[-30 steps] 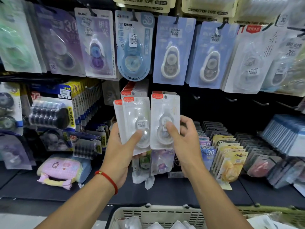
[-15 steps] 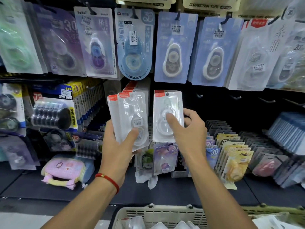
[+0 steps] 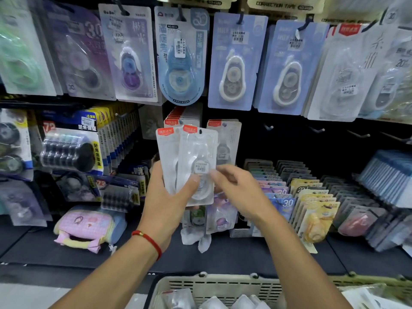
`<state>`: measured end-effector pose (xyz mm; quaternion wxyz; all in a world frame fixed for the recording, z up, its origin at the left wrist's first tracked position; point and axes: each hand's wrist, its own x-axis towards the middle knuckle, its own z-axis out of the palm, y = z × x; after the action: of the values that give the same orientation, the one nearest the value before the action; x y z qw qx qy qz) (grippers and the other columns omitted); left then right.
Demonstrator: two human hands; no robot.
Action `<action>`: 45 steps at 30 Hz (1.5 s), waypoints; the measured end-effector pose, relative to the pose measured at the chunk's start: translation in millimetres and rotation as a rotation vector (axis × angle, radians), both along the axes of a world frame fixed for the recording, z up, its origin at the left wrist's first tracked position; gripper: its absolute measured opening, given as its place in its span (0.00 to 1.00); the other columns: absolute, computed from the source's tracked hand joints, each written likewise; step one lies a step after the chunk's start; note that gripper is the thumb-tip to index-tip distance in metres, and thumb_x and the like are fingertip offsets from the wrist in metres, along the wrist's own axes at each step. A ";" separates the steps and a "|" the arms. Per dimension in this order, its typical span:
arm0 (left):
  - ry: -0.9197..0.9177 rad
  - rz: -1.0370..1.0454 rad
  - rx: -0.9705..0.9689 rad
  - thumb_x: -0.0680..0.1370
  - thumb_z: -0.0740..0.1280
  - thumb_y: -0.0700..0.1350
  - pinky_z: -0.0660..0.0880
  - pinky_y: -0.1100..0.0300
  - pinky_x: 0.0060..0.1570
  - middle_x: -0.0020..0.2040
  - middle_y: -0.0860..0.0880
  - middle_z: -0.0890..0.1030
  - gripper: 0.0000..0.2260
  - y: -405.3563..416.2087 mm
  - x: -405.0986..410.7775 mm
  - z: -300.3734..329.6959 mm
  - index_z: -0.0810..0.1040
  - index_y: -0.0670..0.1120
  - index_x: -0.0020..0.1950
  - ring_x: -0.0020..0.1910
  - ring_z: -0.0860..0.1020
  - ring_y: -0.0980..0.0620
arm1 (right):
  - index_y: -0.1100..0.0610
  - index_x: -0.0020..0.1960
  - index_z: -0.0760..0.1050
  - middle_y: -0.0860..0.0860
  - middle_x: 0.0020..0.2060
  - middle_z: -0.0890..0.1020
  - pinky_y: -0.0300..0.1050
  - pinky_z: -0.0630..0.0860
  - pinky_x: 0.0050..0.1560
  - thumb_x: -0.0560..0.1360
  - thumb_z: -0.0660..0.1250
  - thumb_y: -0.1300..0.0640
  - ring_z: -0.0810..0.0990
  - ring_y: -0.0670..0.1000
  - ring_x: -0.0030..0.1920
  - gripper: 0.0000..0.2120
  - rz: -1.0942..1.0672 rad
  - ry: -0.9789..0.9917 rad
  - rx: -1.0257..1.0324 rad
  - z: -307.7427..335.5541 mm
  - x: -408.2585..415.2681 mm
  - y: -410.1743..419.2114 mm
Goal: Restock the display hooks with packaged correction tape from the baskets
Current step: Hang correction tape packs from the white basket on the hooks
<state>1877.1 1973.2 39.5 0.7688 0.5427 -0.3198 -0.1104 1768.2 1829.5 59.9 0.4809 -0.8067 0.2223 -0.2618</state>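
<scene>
My left hand (image 3: 165, 210) grips a small stack of white correction tape packs (image 3: 196, 152) with red top tabs, held upright in front of the shelf. My right hand (image 3: 240, 192) is empty, fingers spread, its fingertips at the right edge of the front pack in that stack. Just behind, a matching white pack (image 3: 226, 141) hangs on a display hook, beside a fuller row of the same packs (image 3: 185, 117). A beige basket (image 3: 218, 286) below holds more packs (image 3: 214, 302).
Bare display hooks (image 3: 316, 130) stick out of the dark panel to the right. Blue and purple correction tape cards (image 3: 236, 63) hang above. Boxed stock stands in rows at right (image 3: 312, 197); a pink pouch (image 3: 87, 226) lies on the shelf at left.
My right hand pushed its single white pack onto the hook, let go of it, and came back down to the stack in my left hand, which rose slightly.
</scene>
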 end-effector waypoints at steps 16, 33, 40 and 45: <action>0.081 -0.028 0.059 0.81 0.70 0.38 0.86 0.48 0.40 0.54 0.59 0.85 0.18 4.5 7.4 -0.8 0.76 0.62 0.59 0.52 0.87 0.51 | 0.48 0.58 0.74 0.55 0.50 0.86 0.61 0.81 0.51 0.83 0.66 0.49 0.84 0.60 0.51 0.05 -0.196 -0.303 0.093 -1.8 -1.9 -3.7; 0.116 0.036 0.047 0.81 0.70 0.35 0.84 0.53 0.36 0.57 0.53 0.83 0.17 3.7 8.7 -1.4 0.73 0.54 0.61 0.51 0.87 0.48 | 0.52 0.58 0.79 0.42 0.33 0.84 0.32 0.69 0.28 0.83 0.68 0.46 0.78 0.41 0.30 0.10 -0.290 -0.320 0.053 -4.9 2.1 -2.4; 0.070 -0.066 0.065 0.82 0.69 0.34 0.86 0.52 0.41 0.54 0.56 0.87 0.19 4.1 1.2 -0.1 0.71 0.53 0.66 0.52 0.87 0.48 | 0.50 0.68 0.77 0.44 0.60 0.83 0.54 0.78 0.65 0.82 0.67 0.41 0.81 0.46 0.61 0.19 -0.266 -0.035 -0.123 -10.7 1.3 -3.9; 0.092 -0.213 0.070 0.82 0.69 0.36 0.85 0.52 0.44 0.59 0.49 0.86 0.20 1.5 -10.0 3.0 0.70 0.50 0.71 0.53 0.87 0.43 | 0.49 0.61 0.81 0.47 0.53 0.89 0.44 0.83 0.55 0.79 0.72 0.50 0.87 0.47 0.55 0.11 0.111 -0.172 0.122 -13.0 7.6 8.7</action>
<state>1867.1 1974.7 42.5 0.7470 0.5266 -0.3362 -0.2274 1775.8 1838.2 46.9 0.5603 -0.7614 0.1510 -0.2889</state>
